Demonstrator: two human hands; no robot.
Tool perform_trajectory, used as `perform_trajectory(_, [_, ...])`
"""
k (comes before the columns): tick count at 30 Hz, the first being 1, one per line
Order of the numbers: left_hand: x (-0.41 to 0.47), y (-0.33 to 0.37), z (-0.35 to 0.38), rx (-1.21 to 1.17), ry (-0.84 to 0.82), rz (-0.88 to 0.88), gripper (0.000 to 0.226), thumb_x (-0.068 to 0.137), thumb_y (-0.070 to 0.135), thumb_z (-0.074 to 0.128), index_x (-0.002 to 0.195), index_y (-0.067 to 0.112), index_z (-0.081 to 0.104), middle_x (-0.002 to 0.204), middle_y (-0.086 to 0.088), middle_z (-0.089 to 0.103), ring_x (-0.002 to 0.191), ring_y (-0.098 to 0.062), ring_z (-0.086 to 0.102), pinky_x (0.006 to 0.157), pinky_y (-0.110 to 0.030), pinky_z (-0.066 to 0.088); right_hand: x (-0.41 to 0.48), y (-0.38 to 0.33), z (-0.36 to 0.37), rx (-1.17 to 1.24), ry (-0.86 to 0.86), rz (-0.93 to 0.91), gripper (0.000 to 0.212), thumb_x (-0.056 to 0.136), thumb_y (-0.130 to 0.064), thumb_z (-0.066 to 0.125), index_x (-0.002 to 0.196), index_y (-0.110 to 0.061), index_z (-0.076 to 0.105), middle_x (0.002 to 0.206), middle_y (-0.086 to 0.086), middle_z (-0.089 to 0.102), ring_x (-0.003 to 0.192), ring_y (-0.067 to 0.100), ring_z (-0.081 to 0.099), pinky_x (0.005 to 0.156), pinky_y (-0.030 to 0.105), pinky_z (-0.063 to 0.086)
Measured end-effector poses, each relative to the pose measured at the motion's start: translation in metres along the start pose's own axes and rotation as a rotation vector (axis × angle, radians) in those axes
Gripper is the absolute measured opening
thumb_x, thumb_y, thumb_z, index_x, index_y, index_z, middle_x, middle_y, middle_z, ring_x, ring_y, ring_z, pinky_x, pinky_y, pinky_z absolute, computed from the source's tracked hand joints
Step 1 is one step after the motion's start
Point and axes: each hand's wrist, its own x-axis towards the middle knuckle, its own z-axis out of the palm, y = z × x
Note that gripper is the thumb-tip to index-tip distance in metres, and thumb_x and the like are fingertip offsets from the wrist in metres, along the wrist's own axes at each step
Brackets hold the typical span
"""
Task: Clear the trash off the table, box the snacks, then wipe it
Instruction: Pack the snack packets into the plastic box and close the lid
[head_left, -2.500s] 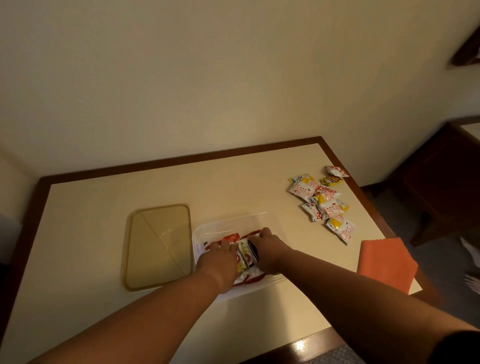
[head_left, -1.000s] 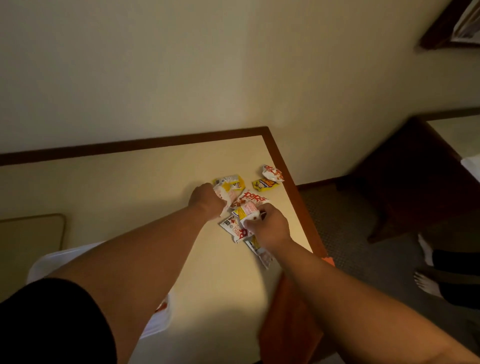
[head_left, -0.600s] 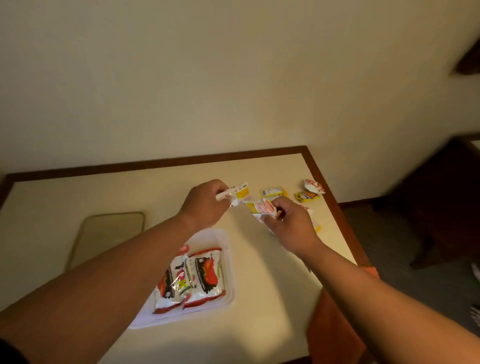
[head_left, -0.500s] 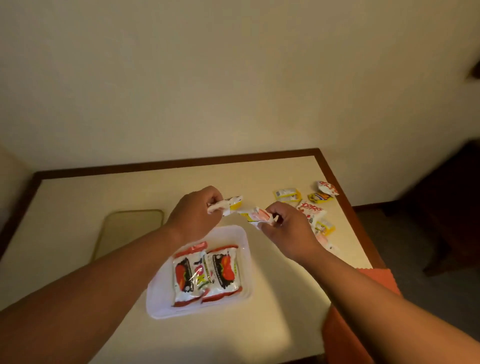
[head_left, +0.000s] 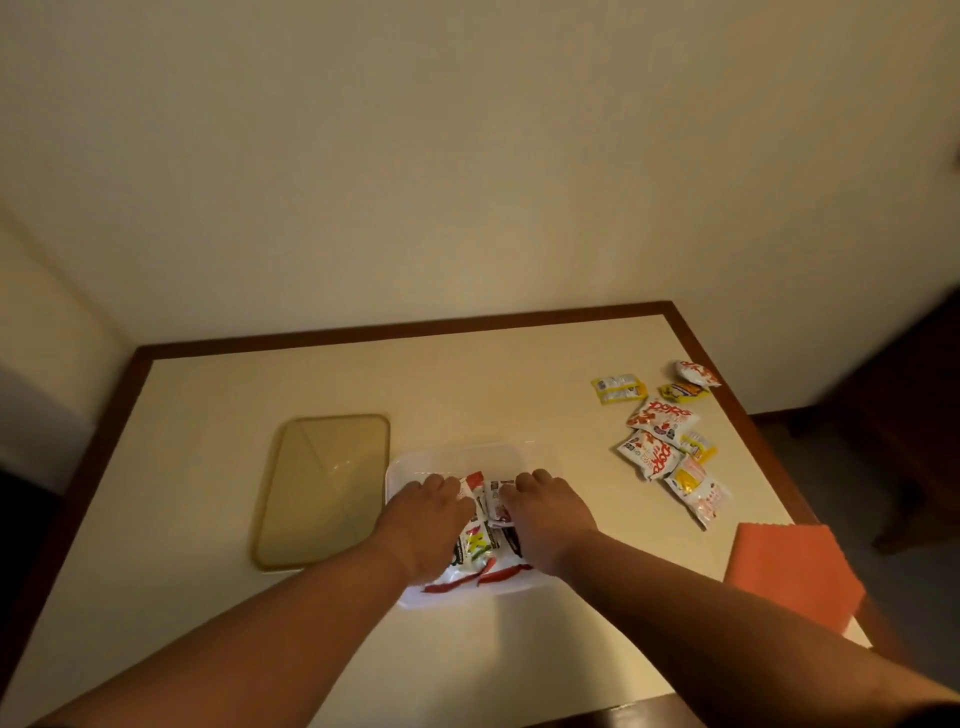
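Inside the white box (head_left: 457, 451), two hands sit side by side. The left hand (head_left: 426, 519) curls its fingers round a small red-and-white packet (head_left: 471, 486). The right hand (head_left: 550, 514) grips a second packet (head_left: 497, 500) just beside it. Larger packets (head_left: 478, 545) lie under both hands. Well right of the grip lie loose snacks (head_left: 657, 447) and an orange cloth (head_left: 789, 571). Just left is an amber lid (head_left: 322, 488).

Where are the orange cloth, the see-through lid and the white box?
orange cloth (head_left: 795, 571), head view, middle of its top face.
see-through lid (head_left: 324, 488), head view, centre of its flat panel.
white box (head_left: 457, 454), head view, bare far wall.
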Motion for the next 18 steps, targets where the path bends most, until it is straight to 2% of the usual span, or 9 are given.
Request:
perform_trajectory(2, [-0.002, -0.002, 0.005, -0.046, -0.066, -0.028, 0.037, 0.095, 0.035, 0.052, 0.129, 0.021, 0.056, 0.133, -0.006, 0.049, 0.12, -0.027, 0.048, 0.091, -0.041, 0.047, 0.003, -0.002, -0.002, 0.066, -0.048, 0.04, 0.044, 0.089, -0.028, 0.061, 0.13, -0.013, 0.057, 0.12, 0.009, 0.057, 0.113, 0.028, 0.051, 0.092, 0.04, 0.05])
perform_trajectory(4, [-0.002, -0.007, 0.01, -0.053, -0.094, -0.01, 0.031, 0.099, 0.025, 0.051, 0.129, 0.019, 0.057, 0.134, -0.005, 0.051, 0.119, -0.026, 0.05, 0.088, -0.041, 0.052, 0.005, -0.003, -0.003, 0.12, -0.055, 0.061, 0.041, 0.092, -0.029, 0.056, 0.129, -0.012, 0.058, 0.122, 0.01, 0.056, 0.116, 0.027, 0.049, 0.095, 0.039, 0.05])
perform_trajectory(7, [-0.002, -0.01, 0.012, -0.038, -0.083, 0.009, 0.036, 0.094, 0.005, 0.054, 0.127, 0.017, 0.06, 0.133, -0.006, 0.053, 0.117, -0.026, 0.052, 0.084, -0.04, 0.052, 0.006, -0.002, 0.002, 0.122, -0.086, 0.063, 0.038, 0.096, -0.016, 0.055, 0.133, -0.014, 0.059, 0.127, 0.01, 0.055, 0.119, 0.028, 0.05, 0.097, 0.038, 0.05])
perform_trajectory(11, [0.003, -0.008, 0.002, -0.051, -0.1, -0.029, 0.03, 0.09, 0.009, 0.055, 0.116, 0.019, 0.067, 0.123, -0.003, 0.058, 0.111, -0.024, 0.054, 0.076, -0.037, 0.05, 0.009, 0.0, -0.002, 0.14, -0.075, 0.064, 0.036, 0.096, -0.012, 0.053, 0.131, -0.013, 0.061, 0.124, 0.011, 0.056, 0.117, 0.028, 0.052, 0.094, 0.038, 0.051])
perform_trajectory(13, [0.008, -0.006, -0.012, -0.085, -0.033, -0.058, 0.02, 0.091, 0.027, 0.052, 0.102, 0.023, 0.068, 0.111, 0.0, 0.06, 0.104, -0.022, 0.055, 0.073, -0.037, 0.049, 0.007, 0.005, -0.009, 0.19, 0.015, 0.053, 0.032, 0.095, -0.015, 0.053, 0.125, -0.012, 0.064, 0.116, 0.01, 0.06, 0.111, 0.027, 0.055, 0.089, 0.036, 0.051])
perform_trajectory(15, [0.018, -0.001, -0.029, -0.17, 0.091, -0.088, 0.026, 0.092, 0.042, 0.045, 0.087, 0.024, 0.063, 0.097, 0.005, 0.06, 0.095, -0.018, 0.055, 0.069, -0.035, 0.048, 0.001, 0.019, -0.017, 0.312, 0.156, 0.056, 0.03, 0.093, -0.013, 0.053, 0.119, -0.013, 0.069, 0.109, 0.009, 0.065, 0.103, 0.026, 0.06, 0.082, 0.035, 0.052])
perform_trajectory(18, [0.047, 0.019, -0.053, -0.283, 0.262, -0.096, 0.03, 0.094, 0.043, 0.043, 0.083, 0.025, 0.064, 0.085, 0.007, 0.059, 0.085, -0.016, 0.056, 0.067, -0.035, 0.051, -0.014, 0.062, -0.021, 0.442, 0.319, 0.16, 0.031, 0.089, -0.017, 0.048, 0.107, -0.013, 0.073, 0.098, 0.007, 0.07, 0.089, 0.025, 0.063, 0.073, 0.035, 0.051])
